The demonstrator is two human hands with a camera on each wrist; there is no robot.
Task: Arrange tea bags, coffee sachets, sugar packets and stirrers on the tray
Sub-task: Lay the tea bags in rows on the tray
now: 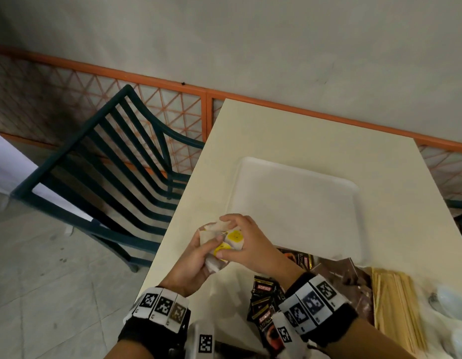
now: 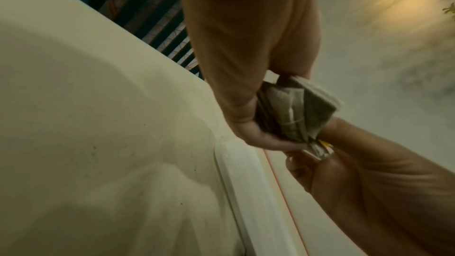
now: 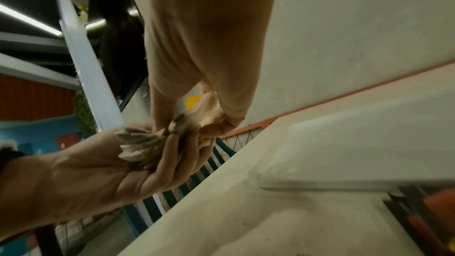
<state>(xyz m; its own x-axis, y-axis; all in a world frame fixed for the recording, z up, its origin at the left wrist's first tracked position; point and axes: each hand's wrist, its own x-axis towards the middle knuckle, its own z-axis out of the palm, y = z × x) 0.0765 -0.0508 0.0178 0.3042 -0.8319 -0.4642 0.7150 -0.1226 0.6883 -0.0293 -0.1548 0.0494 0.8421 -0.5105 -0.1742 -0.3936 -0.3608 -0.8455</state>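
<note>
A bunch of tea bags (image 1: pixel 226 240) with yellow tags is held above the table's left side, just off the near left corner of the white tray (image 1: pixel 297 203). My left hand (image 1: pixel 206 251) grips the bunch from below and my right hand (image 1: pixel 231 235) pinches it from above. The left wrist view shows the folded tea bags (image 2: pixel 298 110) squeezed between both hands. In the right wrist view the tea bags (image 3: pixel 140 144) fan out of my left palm. Black coffee sachets (image 1: pixel 263 299), brown sachets (image 1: pixel 341 275) and wooden stirrers (image 1: pixel 395 307) lie near the table's front edge. The tray holds nothing.
The cream table (image 1: pixel 289 130) stands against an orange-framed lattice railing (image 1: pixel 160 104). A dark green slatted chair (image 1: pixel 116 161) is to the table's left. White rounded items (image 1: pixel 447 301) sit at the far right, partly cut off.
</note>
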